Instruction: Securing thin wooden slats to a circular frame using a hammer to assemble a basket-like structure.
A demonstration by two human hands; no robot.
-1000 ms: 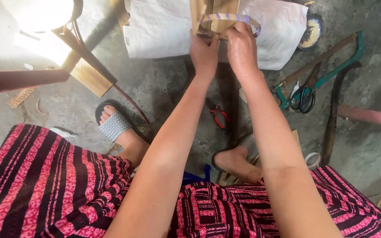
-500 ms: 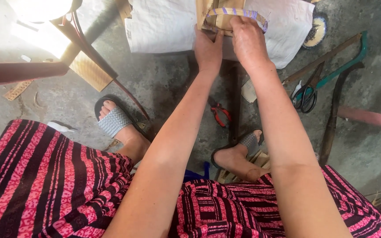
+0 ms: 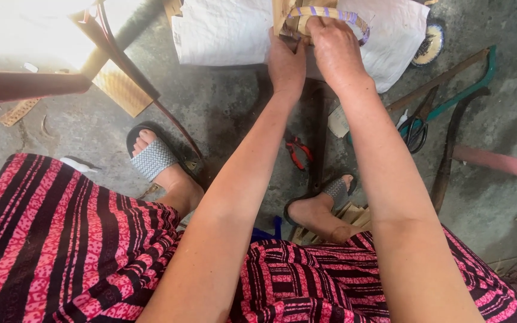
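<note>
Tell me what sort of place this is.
Probably a home craft workshop, worked from a seat low over a bare concrete floor. Hand tools lie on it: a green saw, scissors, red pliers. Both hands, left and right, hold a woven cane hoop.

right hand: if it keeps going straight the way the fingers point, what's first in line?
The right hand already touches the woven strip hoop. Straight beyond it, probably the white sack on the floor, though depth is unclear.
</note>
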